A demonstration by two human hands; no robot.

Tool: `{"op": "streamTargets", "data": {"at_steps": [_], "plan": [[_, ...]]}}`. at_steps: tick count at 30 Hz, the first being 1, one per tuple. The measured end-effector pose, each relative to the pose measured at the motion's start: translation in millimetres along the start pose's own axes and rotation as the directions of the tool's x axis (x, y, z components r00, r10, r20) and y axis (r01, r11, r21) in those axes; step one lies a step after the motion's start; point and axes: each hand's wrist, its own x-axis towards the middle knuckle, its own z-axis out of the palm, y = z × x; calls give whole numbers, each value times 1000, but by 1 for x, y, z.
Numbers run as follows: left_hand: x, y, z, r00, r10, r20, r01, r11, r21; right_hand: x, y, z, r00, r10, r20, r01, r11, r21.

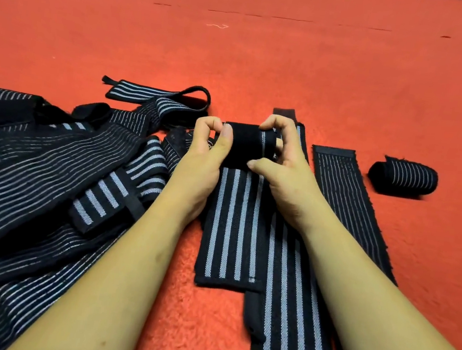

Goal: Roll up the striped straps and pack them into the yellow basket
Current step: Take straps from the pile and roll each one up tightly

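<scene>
Loose straps (34, 163) heaped left. Left hand (203, 156) and right hand (283, 170), fingers curled, pinch the centre strap (230, 227) at its rolled end. Recommend even tension, edges aligned. Finished roll (403, 177) lies right; basket not visible.

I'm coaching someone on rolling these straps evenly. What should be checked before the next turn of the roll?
1. Left hand and right hand both pinch the roll: ok.
2. Unrolled tail lies flat and straight toward the person: ok.
3. Tail free of other straps: its right edge overlaps the long strap: not ok.
4. Roll's edges even: fingers cover them: cannot tell.
5. Finished roll lies closed, apart on the right: ok.
6. Yellow basket within reach: not in view: cannot tell.
</scene>
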Motion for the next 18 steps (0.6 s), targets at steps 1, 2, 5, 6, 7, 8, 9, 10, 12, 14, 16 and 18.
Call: {"op": "streamTargets", "data": {"at_steps": [1, 2, 5, 6, 7, 8, 9, 10, 12, 14, 16, 18], "plan": [[0, -1, -2, 1000, -4, 19, 4, 1000, -17, 1, 0, 2, 1000, 1, -14, -1, 1000, 8], [1, 0, -2, 999, -11, 35, 12, 999, -49, 1, -1, 5, 999, 15, -39, -15, 1000, 19], [2, -3, -2, 998, -61, -2, 60, 982, -180, 3, 0, 8, 989, 73, -126, -72, 997, 17], [1, -3, -1, 997, -71, 1, 70, 975, -211, 4, 2, 8, 984, 96, -151, -97, 995, 0], [1, -3, 1, 998, -68, 18, 71, 972, -226, 5, 5, 7, 977, 132, -170, -135, 991, -8], [-1, -1, 2, 997, -61, 36, 67, 971, -230, 6, 7, 7, 969, 176, -175, -179, 984, -2], [-2, 0, 2, 998, -50, 45, 59, 971, -231, 7, 9, 7, 961, 218, -170, -218, 976, 16], [-3, 2, 2, 998, -31, 46, 41, 972, -231, 8, 12, 8, 958, 244, -151, -240, 970, 41], [-2, 4, 0, 999, 15, 43, -5, 974, -228, 9, 16, 9, 958, 269, -95, -259, 960, 103], [-1, 5, -3, 998, 43, 56, -30, 975, -218, 9, 15, 9, 958, 279, -62, -270, 955, 121], [-1, 4, -4, 994, 73, 83, -54, 976, -212, 9, 14, 7, 968, 248, -44, -242, 964, 110], [-1, 4, -5, 992, 92, 90, -75, 980, -184, 9, 11, 4, 978, 203, -38, -199, 975, 101]]}}
